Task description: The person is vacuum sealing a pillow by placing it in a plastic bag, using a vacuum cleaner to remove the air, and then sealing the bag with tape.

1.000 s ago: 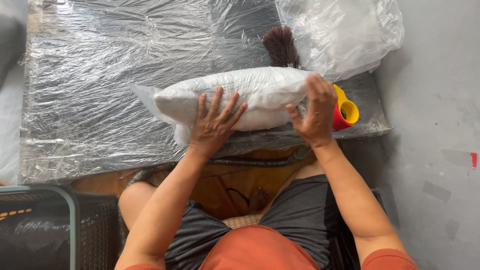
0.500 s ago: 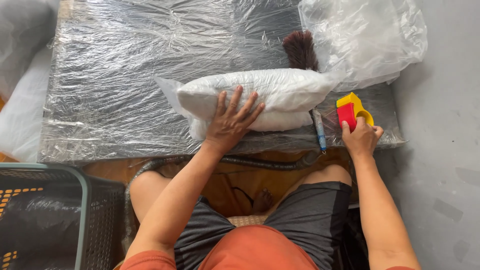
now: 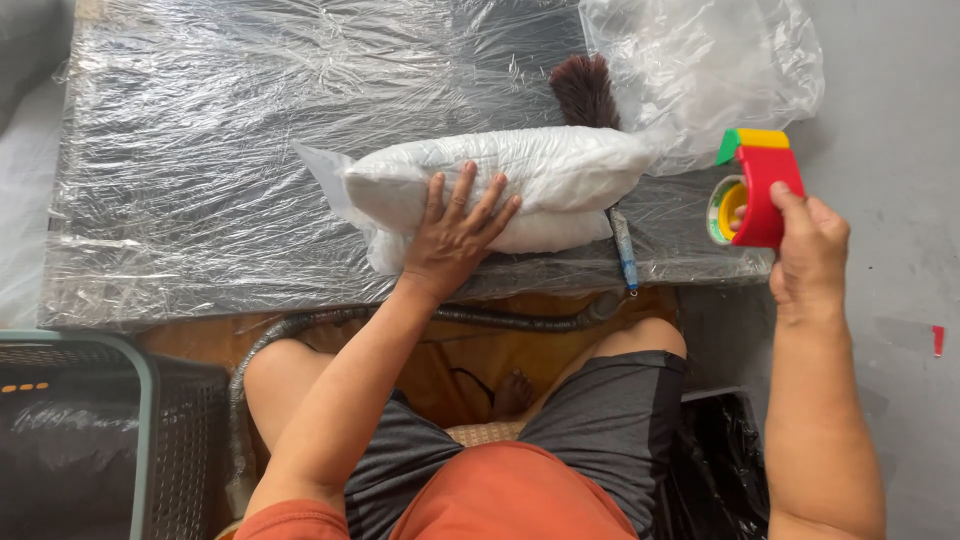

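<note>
1. Our left hand [image 3: 455, 232] lies flat, fingers spread wide, pressing the white wrapped bundle [image 3: 500, 190] at the centre of the plastic-covered table [image 3: 200, 150].
2. Our right hand [image 3: 808, 250] grips the red tape dispenser [image 3: 758, 190], raised at three o'clock of the bundle.
3. To tape well, we judge we should keep the wrap pinned taut, folds flat.
4. A dark brush [image 3: 583, 90] peeks out at twelve o'clock.

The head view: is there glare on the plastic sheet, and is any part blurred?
Head view: daylight glare streaks the crinkled plastic sheet; the left hand pressing on the white bundle is sharp; the right hand, holding the red tape dispenser, also looks sharp; shadows are soft.
</note>
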